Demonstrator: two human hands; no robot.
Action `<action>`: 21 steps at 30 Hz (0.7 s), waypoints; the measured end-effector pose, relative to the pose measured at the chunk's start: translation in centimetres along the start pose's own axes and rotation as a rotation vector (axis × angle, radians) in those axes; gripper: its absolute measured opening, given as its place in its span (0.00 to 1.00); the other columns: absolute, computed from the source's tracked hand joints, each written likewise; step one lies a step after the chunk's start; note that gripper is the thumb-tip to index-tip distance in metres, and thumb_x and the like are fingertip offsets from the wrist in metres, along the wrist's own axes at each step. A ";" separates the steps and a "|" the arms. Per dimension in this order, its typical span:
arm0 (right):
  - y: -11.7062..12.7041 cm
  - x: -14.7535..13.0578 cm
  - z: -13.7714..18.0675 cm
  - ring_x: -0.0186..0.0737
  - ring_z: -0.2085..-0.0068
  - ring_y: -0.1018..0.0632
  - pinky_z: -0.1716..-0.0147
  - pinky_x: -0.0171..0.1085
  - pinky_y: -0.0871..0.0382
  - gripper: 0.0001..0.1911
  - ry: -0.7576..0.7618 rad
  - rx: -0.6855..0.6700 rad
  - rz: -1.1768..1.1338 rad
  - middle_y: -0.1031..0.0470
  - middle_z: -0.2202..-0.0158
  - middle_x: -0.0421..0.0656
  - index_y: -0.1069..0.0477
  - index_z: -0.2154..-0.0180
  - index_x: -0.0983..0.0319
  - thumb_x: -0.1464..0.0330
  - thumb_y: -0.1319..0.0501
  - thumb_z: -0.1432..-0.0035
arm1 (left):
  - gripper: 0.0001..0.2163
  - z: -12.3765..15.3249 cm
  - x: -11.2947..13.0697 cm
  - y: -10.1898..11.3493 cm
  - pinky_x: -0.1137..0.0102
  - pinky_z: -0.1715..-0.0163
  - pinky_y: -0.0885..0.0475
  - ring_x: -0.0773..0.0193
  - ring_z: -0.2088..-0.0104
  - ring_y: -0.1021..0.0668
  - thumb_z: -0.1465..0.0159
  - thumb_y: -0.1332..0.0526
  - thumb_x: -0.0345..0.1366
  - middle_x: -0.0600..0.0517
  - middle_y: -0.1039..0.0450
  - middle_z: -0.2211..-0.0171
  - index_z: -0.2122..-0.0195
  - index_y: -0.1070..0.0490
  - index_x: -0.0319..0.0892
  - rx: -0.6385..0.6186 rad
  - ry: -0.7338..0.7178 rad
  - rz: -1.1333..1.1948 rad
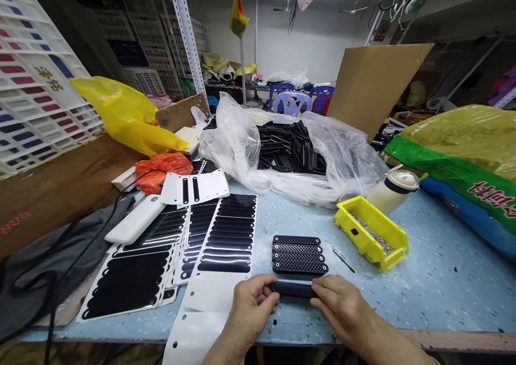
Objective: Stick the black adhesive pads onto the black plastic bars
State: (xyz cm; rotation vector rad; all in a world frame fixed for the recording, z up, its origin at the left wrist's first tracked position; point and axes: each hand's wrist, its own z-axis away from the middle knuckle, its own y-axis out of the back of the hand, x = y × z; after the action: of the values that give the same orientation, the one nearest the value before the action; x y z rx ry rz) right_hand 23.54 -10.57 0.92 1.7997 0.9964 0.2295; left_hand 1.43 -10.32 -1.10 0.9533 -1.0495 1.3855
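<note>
Both hands grip one long black plastic strip [295, 289] by its ends, just above the near edge of the blue table [439, 279]. My left hand [252, 308] pinches the left end and my right hand [342, 306] pinches the right end. Just beyond the strip lies a neat row of several black perforated strips [299, 255]. To the left are white backing sheets carrying black oblong stickers [228, 233], one sheet running under my left wrist.
A yellow bin of small metal pins [371, 232] stands at the right, a loose pin [343, 260] beside it. A clear bag of black parts [290, 150] fills the middle back. A white bottle [393, 190], a green-yellow sack [463, 160], cardboard [374, 85] and a black cable [60, 247] surround.
</note>
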 end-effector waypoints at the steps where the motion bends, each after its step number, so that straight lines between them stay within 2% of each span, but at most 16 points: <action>1: 0.0 0.0 0.0 0.43 0.69 0.23 0.68 0.40 0.26 0.12 -0.001 0.000 0.001 0.23 0.67 0.51 0.25 0.62 0.66 0.75 0.48 0.35 | 0.13 0.0 0.0 0.0 0.73 0.80 0.27 0.67 0.82 0.26 0.56 0.34 0.32 0.55 0.28 0.84 0.67 0.20 0.37 0.001 -0.001 0.002; 21: -0.4 0.4 0.8 0.43 0.65 0.24 0.65 0.41 0.31 0.09 -0.022 -0.154 0.054 0.23 0.64 0.50 0.27 0.59 0.64 0.76 0.45 0.36 | 0.13 0.2 0.8 -0.1 0.72 0.79 0.27 0.67 0.82 0.25 0.57 0.34 0.33 0.57 0.29 0.85 0.69 0.20 0.38 0.010 0.028 0.001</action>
State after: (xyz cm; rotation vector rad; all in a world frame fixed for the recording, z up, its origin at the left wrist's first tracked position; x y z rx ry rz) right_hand 24.04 -10.76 0.09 1.6864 0.8909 0.3114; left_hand 1.50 -10.28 -0.22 0.9385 -1.0231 1.4027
